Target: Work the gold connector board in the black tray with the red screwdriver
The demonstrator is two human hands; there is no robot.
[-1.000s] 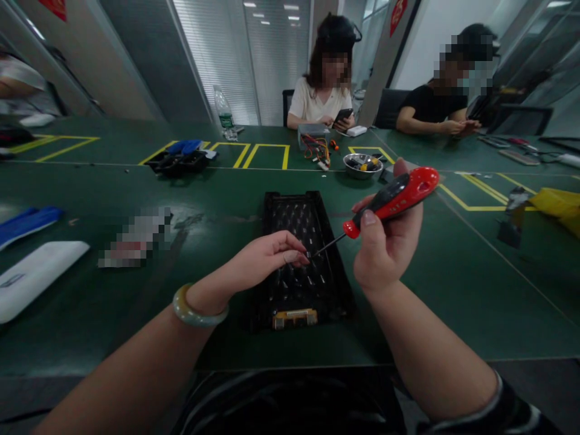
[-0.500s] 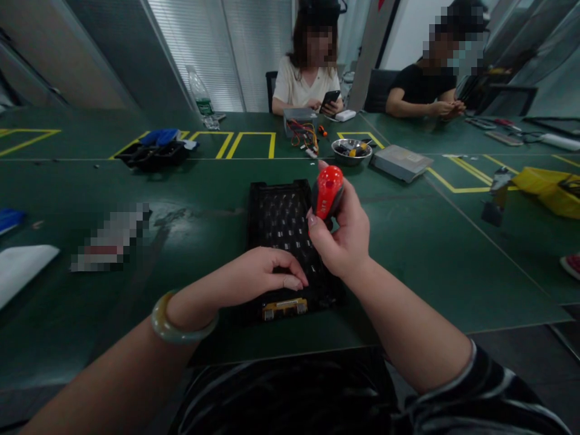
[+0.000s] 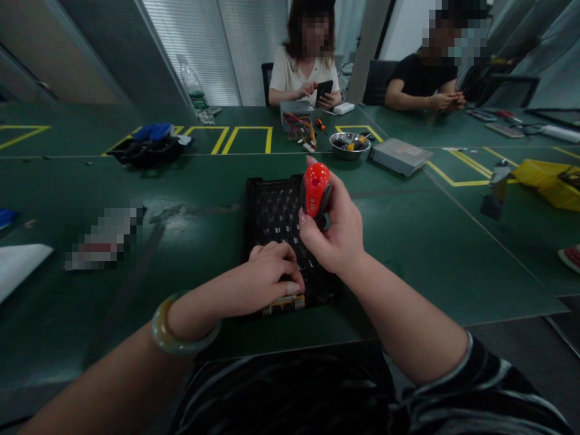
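In front of me lies a black rectangular panel (image 3: 270,205) with rows of small pale marks. At its near end sits a small orange-brown connector board (image 3: 296,301), partly covered by my left hand (image 3: 274,275). The fingertips of that hand are pinched together at the board's upper edge; whatever is between them is hidden. My right hand (image 3: 339,232) is wrapped round a screwdriver (image 3: 317,187) with a red and black handle, its butt tilted up toward me. The shaft and tip are out of sight below the hand, over the panel's right side.
Across the green table (image 3: 203,211) stand a metal bowl (image 3: 348,156) of small items, a grey flat box (image 3: 401,156) and a box with coloured wires (image 3: 294,115). A black tray with blue items (image 3: 151,151) is at left. Two people sit opposite.
My left hand has moved down onto the connector board and its fingers have curled in more. My right hand with the screwdriver has shifted slightly left; the whole view has also shifted slightly.
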